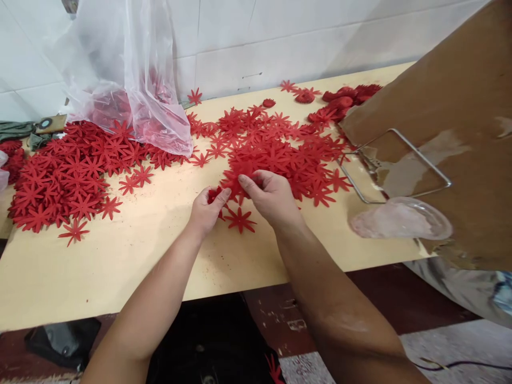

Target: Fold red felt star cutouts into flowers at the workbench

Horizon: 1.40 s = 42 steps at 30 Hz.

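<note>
Many flat red flower-shaped cutouts lie on a pale wooden table (120, 266). One heap (68, 170) spreads at the left, another heap (280, 144) in the middle. My left hand (206, 210) pinches a small bunch of red cutouts (214, 193) between thumb and fingers. My right hand (270, 194) grips a red cutout (234, 181) at the near edge of the middle heap. The two hands almost touch. A single cutout (240, 220) lies on the table just below them.
A clear plastic bag (132, 80) with more red pieces leans on the white tiled wall at the back left. A brown cardboard sheet (460, 133), a wire frame (400, 165) and a clear plastic dish (404, 218) sit at the right. Curled red pieces (344, 98) lie at the back.
</note>
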Motion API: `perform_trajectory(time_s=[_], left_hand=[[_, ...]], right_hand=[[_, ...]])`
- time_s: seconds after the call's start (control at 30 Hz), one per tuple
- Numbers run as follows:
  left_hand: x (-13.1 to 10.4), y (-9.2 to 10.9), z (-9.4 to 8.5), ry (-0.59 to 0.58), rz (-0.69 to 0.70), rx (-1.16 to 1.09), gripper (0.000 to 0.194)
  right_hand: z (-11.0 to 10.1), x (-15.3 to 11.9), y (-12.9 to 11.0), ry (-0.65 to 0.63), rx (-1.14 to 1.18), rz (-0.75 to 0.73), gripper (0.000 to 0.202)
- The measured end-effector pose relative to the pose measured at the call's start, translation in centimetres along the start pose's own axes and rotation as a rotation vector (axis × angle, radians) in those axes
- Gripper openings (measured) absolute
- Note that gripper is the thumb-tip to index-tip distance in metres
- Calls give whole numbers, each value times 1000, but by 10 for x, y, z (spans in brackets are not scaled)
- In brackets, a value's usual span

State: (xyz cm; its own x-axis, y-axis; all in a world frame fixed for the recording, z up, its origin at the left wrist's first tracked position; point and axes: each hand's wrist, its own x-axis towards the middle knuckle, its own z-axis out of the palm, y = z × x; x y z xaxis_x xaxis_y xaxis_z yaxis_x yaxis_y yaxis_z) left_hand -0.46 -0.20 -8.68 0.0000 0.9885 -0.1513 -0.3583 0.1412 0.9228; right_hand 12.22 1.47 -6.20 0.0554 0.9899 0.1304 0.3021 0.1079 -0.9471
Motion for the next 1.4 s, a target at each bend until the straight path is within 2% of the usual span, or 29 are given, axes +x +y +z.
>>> perform_trajectory(time_s=[0.07,0.2,0.27,0.57,0.67,0.77,0.87,0.93,0.97,1.03,1.1,1.17,1.27,1.4], left_hand=[[-2,2,0,4,8,-59,34],[-1,3,-1,9,-4,-124,35],[0,2,-2,31,-30,-151,34],[-1,-3,3,23,-17,-135,23],[2,-2,2,96,-21,-173,19],[5,1,-1,205,-53,-220,18],[6,2,-3,184,-72,-181,21],[6,1,-3,131,-48,-139,23],[6,0,-3,114,-34,-120,24],[6,-3,-4,84,-14,-88,28],[8,-6,-5,50,19,-61,32],[10,-9,-6,19,64,-28,36],[12,-11,-7,16,104,10,41],[11,-8,-6,31,94,-2,42]], right_hand=[[-2,-1,-2,-22,16,16,47],[-2,-6,-5,-225,18,-33,57],[-2,-6,-4,-275,24,-40,60],[-15,4,-5,-273,9,-49,57],[-22,9,1,-169,46,-21,52],[-35,23,12,99,112,24,38],[-48,35,15,281,53,-1,19],[-49,34,10,299,-135,-107,22],[-46,31,6,271,-215,-165,24],[-34,21,-1,108,-241,-206,30],[-18,10,-6,-128,-108,-113,40],[-3,3,-8,-307,8,-4,45],[6,1,-10,-401,119,68,45],[-1,1,-14,-435,231,139,42]])
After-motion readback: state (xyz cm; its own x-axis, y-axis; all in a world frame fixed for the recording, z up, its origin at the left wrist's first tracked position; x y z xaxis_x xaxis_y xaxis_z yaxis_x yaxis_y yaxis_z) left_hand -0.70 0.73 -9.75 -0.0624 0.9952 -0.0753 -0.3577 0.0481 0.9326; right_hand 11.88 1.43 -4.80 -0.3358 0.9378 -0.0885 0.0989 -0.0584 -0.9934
